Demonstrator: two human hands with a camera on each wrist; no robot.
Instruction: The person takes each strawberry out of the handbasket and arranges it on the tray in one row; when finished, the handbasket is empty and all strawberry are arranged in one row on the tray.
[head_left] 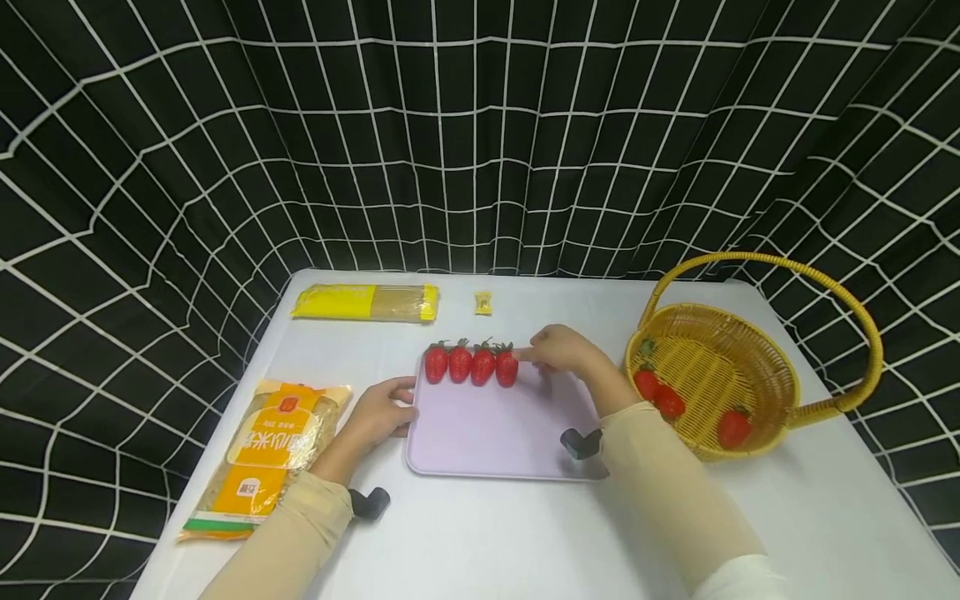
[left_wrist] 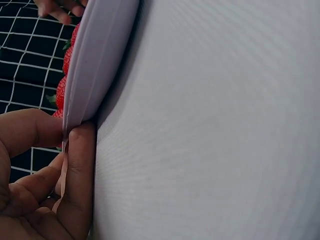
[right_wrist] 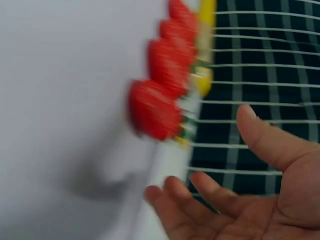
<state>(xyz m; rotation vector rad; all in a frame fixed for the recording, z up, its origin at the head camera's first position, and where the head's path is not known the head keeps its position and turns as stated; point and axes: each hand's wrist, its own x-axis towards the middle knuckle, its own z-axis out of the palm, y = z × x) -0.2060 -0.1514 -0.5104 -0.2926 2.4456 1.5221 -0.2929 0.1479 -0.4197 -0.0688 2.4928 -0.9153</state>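
1. Looks like a staged recording booth, lab-style.
2. Black curtain (head_left: 480,133) with white grid lines hangs behind the counter (head_left: 480,542) and down its left and right sides.
3. Counter is plain white; yellow food pack (head_left: 360,302) at its back left, wicker basket (head_left: 720,333) along its right side.
4. Black wrist cameras (head_left: 370,503), one per arm, over the counter.

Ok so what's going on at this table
A person's left hand pinches the left edge of a lilac tray. Four strawberries lie in a row along its far side, and the right hand, holding nothing, is beside the rightmost one. More strawberries lie in the wicker basket.
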